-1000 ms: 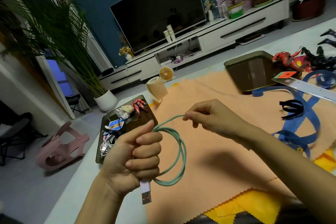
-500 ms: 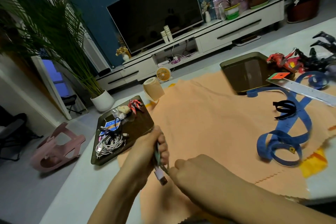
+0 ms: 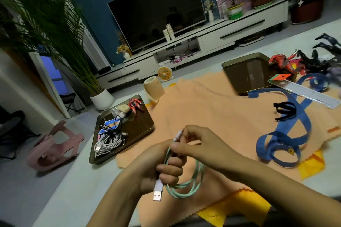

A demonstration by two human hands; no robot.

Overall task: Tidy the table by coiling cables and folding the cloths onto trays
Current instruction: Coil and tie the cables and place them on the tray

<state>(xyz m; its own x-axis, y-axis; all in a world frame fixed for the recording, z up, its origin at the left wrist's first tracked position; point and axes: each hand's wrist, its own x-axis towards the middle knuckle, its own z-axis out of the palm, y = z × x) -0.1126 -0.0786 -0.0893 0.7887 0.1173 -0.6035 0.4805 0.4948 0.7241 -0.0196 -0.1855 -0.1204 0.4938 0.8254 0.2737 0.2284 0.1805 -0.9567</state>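
The person's left hand (image 3: 158, 167) has its fingers (image 3: 171, 170) curled tight round a mint-green cable (image 3: 193, 180). It's looped into a coil and held just above the near edge of the orange cloth (image 3: 212, 112), with the USB plug (image 3: 158, 190) poking out below. The right hand (image 3: 201, 145) pinches the cable's other end. A tray (image 3: 140, 127) holding bundled white cables (image 3: 108, 143) sits at the cloth's left edge.

Dark television (image 3: 156, 11) — small orange fan (image 3: 163, 73) below it, potted palm (image 3: 101, 99) left, clear ruler (image 3: 304, 92) lower right.
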